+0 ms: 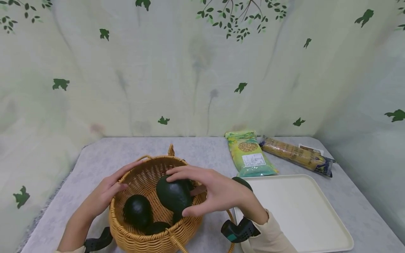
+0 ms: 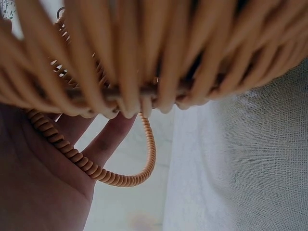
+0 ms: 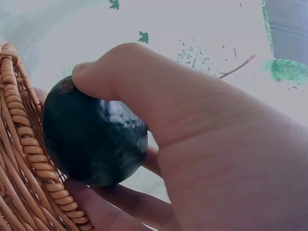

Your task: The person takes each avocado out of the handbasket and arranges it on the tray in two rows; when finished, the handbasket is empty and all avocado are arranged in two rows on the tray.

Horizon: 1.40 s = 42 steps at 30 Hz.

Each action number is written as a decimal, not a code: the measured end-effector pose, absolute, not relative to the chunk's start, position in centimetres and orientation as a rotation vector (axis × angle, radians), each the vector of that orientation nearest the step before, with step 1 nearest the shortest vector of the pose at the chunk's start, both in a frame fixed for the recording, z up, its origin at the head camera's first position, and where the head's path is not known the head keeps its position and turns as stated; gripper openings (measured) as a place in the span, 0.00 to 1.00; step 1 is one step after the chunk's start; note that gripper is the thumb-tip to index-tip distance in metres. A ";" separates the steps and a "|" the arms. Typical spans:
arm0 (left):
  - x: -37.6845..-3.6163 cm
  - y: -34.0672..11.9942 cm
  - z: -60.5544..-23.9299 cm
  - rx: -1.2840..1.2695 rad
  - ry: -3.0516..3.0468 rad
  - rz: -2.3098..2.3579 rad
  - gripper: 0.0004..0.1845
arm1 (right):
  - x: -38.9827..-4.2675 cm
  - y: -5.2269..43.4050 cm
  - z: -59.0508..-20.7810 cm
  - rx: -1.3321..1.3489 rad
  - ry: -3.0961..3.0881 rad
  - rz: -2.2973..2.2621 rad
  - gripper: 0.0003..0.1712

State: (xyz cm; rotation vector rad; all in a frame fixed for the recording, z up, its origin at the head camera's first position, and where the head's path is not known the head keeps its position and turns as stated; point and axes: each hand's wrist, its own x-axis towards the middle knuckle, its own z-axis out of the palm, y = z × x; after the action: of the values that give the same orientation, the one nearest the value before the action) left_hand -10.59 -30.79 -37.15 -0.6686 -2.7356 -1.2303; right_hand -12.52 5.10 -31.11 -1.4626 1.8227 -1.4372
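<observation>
A woven wicker basket (image 1: 133, 233) stands at the near middle of the grey table. My right hand (image 1: 202, 191) grips a dark green avocado (image 1: 174, 195) over the basket's right side, thumb below and fingers on top. The right wrist view shows the avocado (image 3: 94, 139) held between thumb and fingers beside the basket rim (image 3: 29, 159). Two more avocados (image 1: 137, 210) lie inside the basket. My left hand (image 1: 109, 188) rests on the basket's left rim, fingers fairly straight. In the left wrist view the palm (image 2: 43, 183) lies against the basket's handle loop (image 2: 139, 175).
A cream tray (image 1: 300, 214) lies to the right of the basket. Behind it lie a green snack bag (image 1: 251, 154) and a long yellow packet (image 1: 295, 155). A leaf-print cloth backdrop surrounds the table. Another dark item (image 1: 243, 182) shows behind my right wrist.
</observation>
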 end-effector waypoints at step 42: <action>-10.6 -30.9 -37.3 -0.626 -2.758 -1.304 0.34 | -12.8 10.9 -30.4 -1.425 2.058 -1.469 0.41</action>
State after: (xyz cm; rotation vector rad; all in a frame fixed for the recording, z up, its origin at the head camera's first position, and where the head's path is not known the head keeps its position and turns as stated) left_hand -10.56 -30.94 -37.34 -0.6260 -2.7575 -1.3043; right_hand -12.77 10.92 -30.36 -1.4251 2.0579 -1.4689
